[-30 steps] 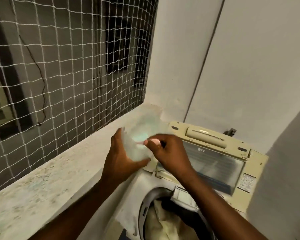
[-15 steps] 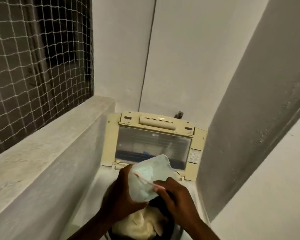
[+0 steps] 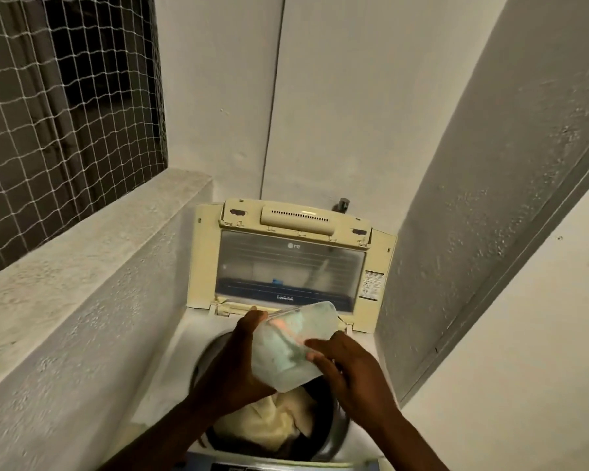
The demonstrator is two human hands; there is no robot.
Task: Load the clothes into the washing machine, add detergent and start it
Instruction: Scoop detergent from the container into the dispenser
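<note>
Above the open tub of the washing machine (image 3: 184, 338), both hands hold a translucent tub of detergent (image 3: 291, 345), and the coming move turns on how that container sits over the drum.

At the far left, a netted opening (image 3: 65, 107) and a concrete ledge (image 3: 92, 246) run alongside the machine. The left hand (image 3: 233, 372) comes next: it cups the container from the left and from below, thumb up near its far rim, fingers wrapped around the underside in a firm grasp.

The container lies tilted, its long axis running from near-left to far-right. Which end is the mouth is hard to say through the blur. Something pinkish shows through the plastic, perhaps a scoop. Directly beneath it lie the clothes (image 3: 269, 426), a pale heap with a dark item beside it, already loaded in the drum.

The right hand (image 3: 351, 372) is at the container's near right edge, fingers curled against the plastic. Whether it grips the tub itself or something inside it, I cannot tell.

Behind, the lid (image 3: 289, 266) stands raised against the wall. On the right is only a plain grey wall (image 3: 490, 198).

Since the detergent already hangs straight over the load, the dose probably only needs tipping or scooping downward, with the left hand carrying the weight and the right free to work.
</note>
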